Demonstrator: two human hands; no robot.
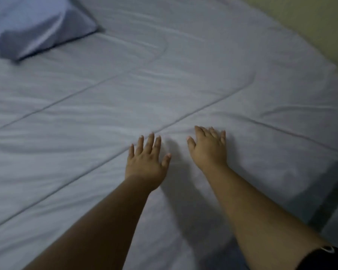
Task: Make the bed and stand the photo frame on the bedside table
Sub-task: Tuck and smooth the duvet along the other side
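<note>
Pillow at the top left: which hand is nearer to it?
Left. The left hand lies flat on the blanket, down and to the right of the pillow; the right hand lies beside it, farther right.

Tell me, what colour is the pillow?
Pale blue-grey, plain; the pillow shows in the head view.

Only the pillow (39, 26) at far left interrupts the wide, flat quilt (164, 84).
</note>
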